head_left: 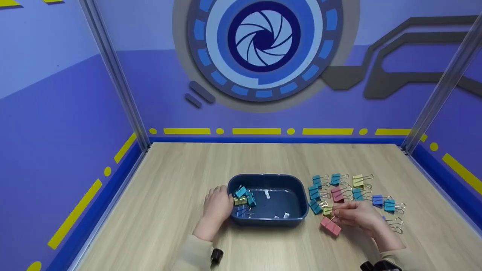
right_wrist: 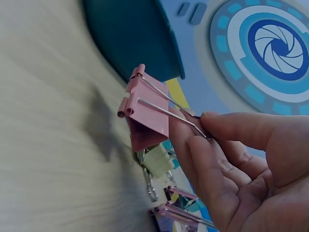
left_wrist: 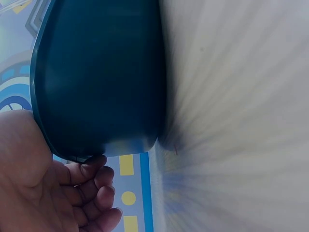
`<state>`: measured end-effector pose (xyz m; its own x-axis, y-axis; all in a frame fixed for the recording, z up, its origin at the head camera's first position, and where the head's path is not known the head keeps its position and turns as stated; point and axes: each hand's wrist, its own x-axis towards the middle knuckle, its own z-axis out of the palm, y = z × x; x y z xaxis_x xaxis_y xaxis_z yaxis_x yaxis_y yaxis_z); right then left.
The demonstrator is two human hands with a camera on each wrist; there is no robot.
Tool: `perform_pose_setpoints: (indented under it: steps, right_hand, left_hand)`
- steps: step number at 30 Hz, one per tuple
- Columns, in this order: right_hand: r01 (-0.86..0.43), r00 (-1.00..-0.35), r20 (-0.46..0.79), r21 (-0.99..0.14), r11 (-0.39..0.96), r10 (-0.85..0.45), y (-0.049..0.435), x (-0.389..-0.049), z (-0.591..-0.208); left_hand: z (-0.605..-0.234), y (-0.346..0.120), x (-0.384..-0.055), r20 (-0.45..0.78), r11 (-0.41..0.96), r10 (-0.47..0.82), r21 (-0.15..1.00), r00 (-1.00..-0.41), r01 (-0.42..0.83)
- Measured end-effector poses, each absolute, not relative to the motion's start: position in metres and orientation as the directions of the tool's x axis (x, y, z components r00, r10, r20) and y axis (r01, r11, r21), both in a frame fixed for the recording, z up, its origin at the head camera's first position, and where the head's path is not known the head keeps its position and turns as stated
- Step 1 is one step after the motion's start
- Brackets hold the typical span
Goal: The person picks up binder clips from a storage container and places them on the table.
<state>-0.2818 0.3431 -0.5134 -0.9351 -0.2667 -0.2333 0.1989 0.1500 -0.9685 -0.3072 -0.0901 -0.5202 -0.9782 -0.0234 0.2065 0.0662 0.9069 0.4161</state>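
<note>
My right hand (head_left: 359, 215) pinches a pink binder clip (right_wrist: 147, 113) by its wire handles, the clip body hanging over the table. Beyond that clip a small yellow binder clip (head_left: 328, 210) shows close to my fingertips. At the box's left end, my left hand (head_left: 219, 205) holds the rim of the dark blue plastic box (head_left: 268, 223), with its fingers curled at the rim's corner in the left wrist view. Inside the box, at its left end, lie teal binder clips (head_left: 251, 198), a yellow-green one (head_left: 240, 201) and a blue one (head_left: 241, 211).
Right of the box several binder clips stand on the wooden table (head_left: 177, 165): teal ones (head_left: 336, 179), a yellow one (head_left: 358, 181), a pink one (head_left: 337, 194) and a blue one (head_left: 377, 200). Printed purple-blue panels (head_left: 158, 86) wall the table's back and sides.
</note>
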Motion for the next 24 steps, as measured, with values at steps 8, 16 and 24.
perform_pose_setpoints:
  steps: [8, 16, 24]
  right_hand:
    - [0.180, -0.940, -0.229, -0.963, 0.199, -0.255, 0.3413, -0.2819, -0.5156]
    - [0.171, -0.931, -0.232, -0.959, 0.226, -0.282, 0.3428, -0.2821, -0.5188]
    - [0.168, -0.926, -0.242, -0.952, 0.257, -0.291, 0.3450, -0.2829, -0.5183]
  left_hand:
    - [-0.5211, -0.0907, -0.3077, 0.210, 0.904, -0.030, 0.423, -0.977, 0.063]
    - [-0.5224, -0.0904, -0.3086, 0.215, 0.903, -0.034, 0.425, -0.976, 0.062]
    - [-0.5225, -0.0913, -0.3080, 0.227, 0.907, -0.027, 0.416, -0.973, 0.072]
